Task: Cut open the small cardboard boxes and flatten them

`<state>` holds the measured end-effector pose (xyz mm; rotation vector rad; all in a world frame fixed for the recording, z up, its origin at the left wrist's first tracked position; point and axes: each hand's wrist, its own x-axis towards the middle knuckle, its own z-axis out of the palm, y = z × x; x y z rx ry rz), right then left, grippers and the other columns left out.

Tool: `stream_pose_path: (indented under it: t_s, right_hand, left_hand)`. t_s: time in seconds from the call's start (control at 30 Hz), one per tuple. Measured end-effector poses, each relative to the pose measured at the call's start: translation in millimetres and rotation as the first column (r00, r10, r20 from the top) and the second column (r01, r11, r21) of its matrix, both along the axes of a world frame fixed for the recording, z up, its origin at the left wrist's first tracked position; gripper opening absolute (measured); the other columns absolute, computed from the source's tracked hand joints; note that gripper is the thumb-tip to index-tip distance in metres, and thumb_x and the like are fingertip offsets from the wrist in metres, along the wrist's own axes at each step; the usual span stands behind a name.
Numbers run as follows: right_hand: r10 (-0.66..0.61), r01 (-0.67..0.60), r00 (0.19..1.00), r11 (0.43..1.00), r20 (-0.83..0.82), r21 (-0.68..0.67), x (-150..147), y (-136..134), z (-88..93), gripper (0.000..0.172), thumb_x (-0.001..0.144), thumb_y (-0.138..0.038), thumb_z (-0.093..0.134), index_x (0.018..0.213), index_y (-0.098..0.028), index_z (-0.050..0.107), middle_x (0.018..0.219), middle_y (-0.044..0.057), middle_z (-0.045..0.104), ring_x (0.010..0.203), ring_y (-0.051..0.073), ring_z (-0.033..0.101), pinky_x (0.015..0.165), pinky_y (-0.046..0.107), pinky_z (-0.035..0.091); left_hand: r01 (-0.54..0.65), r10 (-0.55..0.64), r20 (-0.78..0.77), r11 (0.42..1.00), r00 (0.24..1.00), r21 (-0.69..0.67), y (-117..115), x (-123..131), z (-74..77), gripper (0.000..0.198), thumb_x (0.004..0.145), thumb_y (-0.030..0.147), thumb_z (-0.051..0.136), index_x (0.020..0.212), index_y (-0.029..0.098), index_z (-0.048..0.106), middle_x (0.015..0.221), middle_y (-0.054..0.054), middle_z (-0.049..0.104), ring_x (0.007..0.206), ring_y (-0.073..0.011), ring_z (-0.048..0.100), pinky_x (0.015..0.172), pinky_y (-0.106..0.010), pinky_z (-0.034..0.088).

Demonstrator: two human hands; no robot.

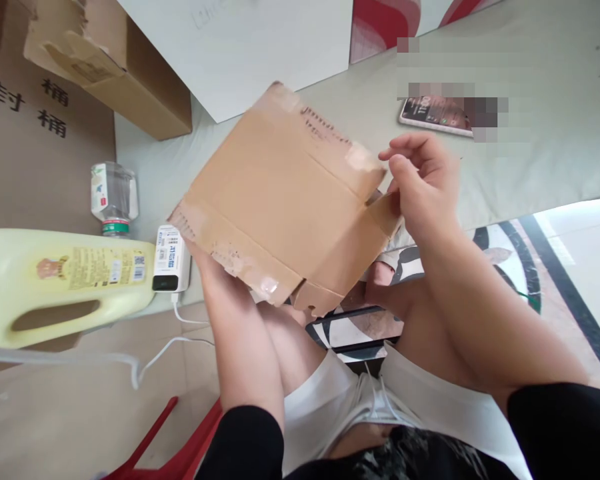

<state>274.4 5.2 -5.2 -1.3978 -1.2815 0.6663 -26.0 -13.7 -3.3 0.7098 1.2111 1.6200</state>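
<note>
A flattened-looking brown cardboard box (280,193) is held tilted above my lap, its edges torn and strips of clear tape on two corners. My left hand (199,259) goes under the box's left side and bears it from below; its fingers are hidden behind the cardboard. At the right corner, my right hand (427,183) has its fingers curled and its lower part against a small folded flap (384,215). The thumb and upper fingers stand just off the box's edge.
A phone (435,117) lies on the pale cloth-covered surface. To the left are a clear plastic bottle (115,193), a white power bank (171,257) with a cable, a yellow jug (65,287) and brown cartons (155,87). A white box (260,47) stands behind.
</note>
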Motion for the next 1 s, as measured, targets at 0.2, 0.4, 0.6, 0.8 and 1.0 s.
stream_pose_path:
  t_s: [0.2, 0.4, 0.6, 0.8, 1.0]
  right_hand:
    - [-0.055, 0.053, 0.998, 0.995, -0.018, -0.083, 5, 6, -5.4, 0.037, 0.085, -0.050, 0.065, 0.114, -0.026, 0.059, 0.123, 0.007, 0.069, 0.103, 0.022, 0.070, 0.085, 0.040, 0.060]
    - [0.204, -0.323, 0.890, 0.913, -0.407, -0.248, 3, 6, -12.9, 0.053, 0.077, -0.067, 0.068, 0.102, -0.021, 0.063, 0.088, 0.006, 0.070, 0.076, 0.021, 0.068, 0.055, 0.032, 0.055]
    - [0.028, -0.105, 0.884, 0.985, -0.467, -0.140, -8, 5, -12.2, 0.043, 0.068, -0.054, 0.081, 0.094, -0.022, 0.067, 0.098, 0.004, 0.072, 0.087, 0.019, 0.068, 0.072, 0.032, 0.057]
    - [0.077, -0.274, 0.840, 0.915, -0.538, -0.297, -14, -10, 7.4, 0.051, 0.061, -0.063, 0.084, 0.075, -0.020, 0.060, 0.056, -0.005, 0.053, 0.044, 0.005, 0.044, 0.040, 0.019, 0.033]
    - [0.163, -0.334, 0.890, 0.869, -0.425, -0.366, -14, -47, 59.7, 0.047, 0.067, -0.059, 0.083, 0.071, -0.018, 0.058, 0.047, -0.005, 0.049, 0.036, 0.005, 0.040, 0.033, 0.019, 0.027]
  left_hand:
    - [-0.136, 0.132, 0.054, 0.987, 0.990, 0.083, -12, 7, -8.1, 0.036, 0.091, 0.056, 0.055, 0.106, 0.025, 0.066, 0.104, 0.002, 0.073, 0.107, -0.0196, 0.067, 0.087, -0.035, 0.056]
    - [-0.180, 0.177, 0.049, 0.982, 0.983, 0.059, 0, -1, -17.1, 0.042, 0.097, 0.057, 0.038, 0.109, 0.024, 0.061, 0.120, -0.002, 0.071, 0.133, -0.0237, 0.055, 0.101, -0.037, 0.052]
    - [-0.023, -0.008, 0.176, 0.984, 0.984, 0.176, 8, 7, 3.2, 0.055, 0.097, 0.058, 0.034, 0.122, 0.017, 0.061, 0.124, -0.010, 0.071, 0.139, -0.0257, 0.052, 0.113, -0.040, 0.048]
    - [-0.224, 0.225, 0.176, 0.974, 0.958, -0.027, 20, 4, 0.3, 0.029, 0.085, 0.025, 0.058, 0.113, 0.019, 0.064, 0.116, -0.009, 0.075, 0.124, -0.0212, 0.065, 0.111, -0.034, 0.050]
    - [-0.222, 0.216, 0.307, 0.975, 0.927, -0.015, 20, 8, 3.2, 0.028, 0.084, 0.038, 0.056, 0.101, 0.018, 0.066, 0.107, -0.007, 0.074, 0.108, -0.0216, 0.070, 0.101, -0.034, 0.056]
